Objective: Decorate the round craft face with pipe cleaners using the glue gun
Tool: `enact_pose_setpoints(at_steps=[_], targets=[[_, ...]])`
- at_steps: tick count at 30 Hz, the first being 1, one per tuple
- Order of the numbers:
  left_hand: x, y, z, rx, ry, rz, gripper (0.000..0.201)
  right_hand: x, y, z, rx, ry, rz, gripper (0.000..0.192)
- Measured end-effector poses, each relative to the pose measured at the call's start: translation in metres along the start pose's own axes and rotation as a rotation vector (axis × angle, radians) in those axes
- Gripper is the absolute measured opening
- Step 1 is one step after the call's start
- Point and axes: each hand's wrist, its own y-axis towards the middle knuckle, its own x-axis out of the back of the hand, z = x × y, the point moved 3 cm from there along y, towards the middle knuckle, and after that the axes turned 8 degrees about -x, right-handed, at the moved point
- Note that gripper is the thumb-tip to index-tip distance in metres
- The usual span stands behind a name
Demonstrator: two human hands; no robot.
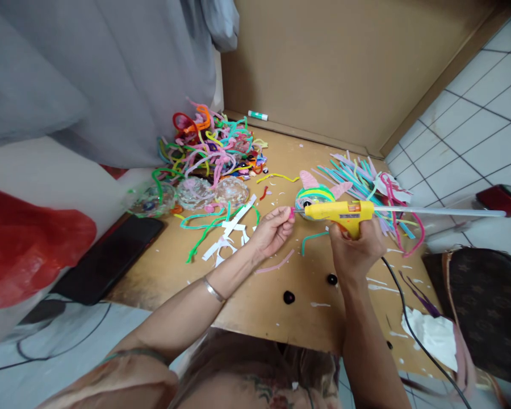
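My right hand is wrapped round the handle of a yellow glue gun, its nozzle pointing left. A long clear glue stick sticks out of the gun's back end. Pinched in the fingers of my left hand is a small pink piece, right at the nozzle tip; its exact kind is too small to tell. Behind the gun sits a round figure of green, yellow and pink pipe cleaners with two pink ears and a black eye. The gun partly hides it.
Tangled pipe cleaners and clear plastic balls lie at the back left, straight pipe cleaners at the back right. White paper scraps, black round pieces, a phone, a glue stick tube, a brown bag and the gun's cord lie around.
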Motion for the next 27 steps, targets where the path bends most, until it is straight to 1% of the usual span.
enact_pose_setpoints(at_steps=[3,6,9,12,15,22,27], targets=[[-0.0015,-0.0013,-0.0006,0.008,0.002,-0.005,0.025,-0.0011,0.0001,-0.0005,-0.027,-0.013,-0.003,0.023],[-0.0026,-0.0021,-0.0009,0.016,0.004,-0.006,0.024,-0.0015,0.0,0.0005,-0.031,-0.015,0.028,0.023],[-0.0022,-0.0019,-0.0013,0.014,-0.003,-0.01,0.023,-0.0001,0.0011,0.001,-0.051,-0.011,0.049,0.028],[-0.0011,-0.0012,-0.0017,0.012,-0.006,-0.015,0.024,0.001,0.0038,0.0003,-0.092,0.01,0.05,0.031],[-0.001,-0.0011,-0.0013,0.015,-0.007,0.005,0.024,0.0009,0.0059,-0.0002,-0.122,0.023,0.039,0.031],[-0.0005,-0.001,0.0018,0.01,-0.002,0.025,0.026,-0.0007,0.0026,0.0015,-0.093,0.017,0.052,0.032],[-0.0018,-0.0019,0.0006,0.017,0.013,0.005,0.026,0.0018,0.0033,0.0033,-0.064,-0.007,0.075,0.031]])
